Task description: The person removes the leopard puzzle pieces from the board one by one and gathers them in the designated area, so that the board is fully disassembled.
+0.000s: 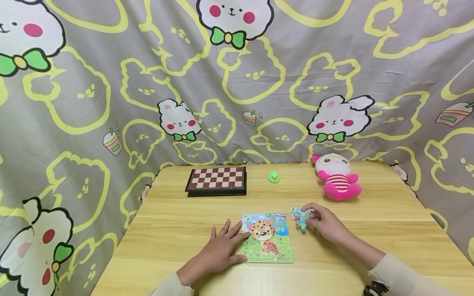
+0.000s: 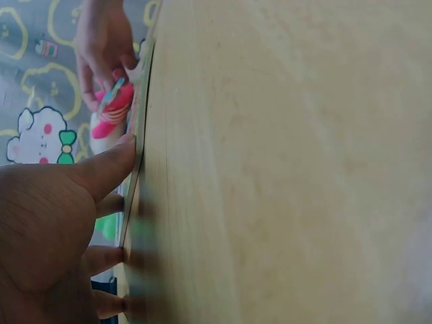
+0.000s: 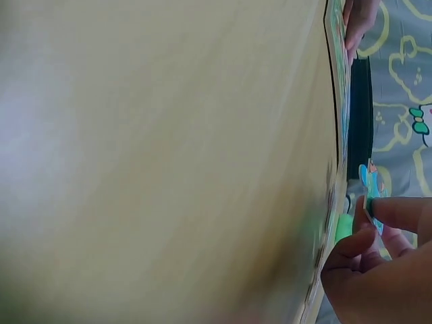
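The left hand [image 1: 222, 251] lies with fingers spread and extended, its grip loose against the left edge of the leopard puzzle [image 1: 267, 249], flat on the desk [image 1: 159, 242]. The right forearm slants inward, and the right hand [image 1: 326, 224] pinches a puzzle piece [image 1: 302, 219] between thumb and fingers, raised just beside the puzzle's upper right.

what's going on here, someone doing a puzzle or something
A person is working on a leopard picture puzzle at a wooden table. The left hand rests with fingers spread at its left edge, while the right hand pinches a loose piece just off its right side. Farther back sit a chessboard, a small green toy and a pink stuffed toy.
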`<action>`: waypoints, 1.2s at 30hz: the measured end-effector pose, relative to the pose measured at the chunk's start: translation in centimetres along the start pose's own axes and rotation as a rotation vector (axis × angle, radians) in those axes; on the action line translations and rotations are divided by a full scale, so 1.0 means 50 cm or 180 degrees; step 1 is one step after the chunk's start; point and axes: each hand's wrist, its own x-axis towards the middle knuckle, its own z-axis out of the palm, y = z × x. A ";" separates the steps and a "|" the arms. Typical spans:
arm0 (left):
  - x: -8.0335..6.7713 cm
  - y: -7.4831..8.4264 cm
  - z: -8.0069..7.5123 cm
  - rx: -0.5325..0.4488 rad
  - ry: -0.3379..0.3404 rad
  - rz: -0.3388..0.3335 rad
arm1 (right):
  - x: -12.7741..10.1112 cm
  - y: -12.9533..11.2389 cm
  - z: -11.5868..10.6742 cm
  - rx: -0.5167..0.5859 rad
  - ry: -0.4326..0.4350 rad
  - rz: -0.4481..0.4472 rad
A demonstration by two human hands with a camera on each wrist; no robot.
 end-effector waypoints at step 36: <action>0.000 0.000 -0.002 -0.0086 -0.0035 -0.0021 | -0.040 0.095 -0.140 -0.0387 0.0411 0.0138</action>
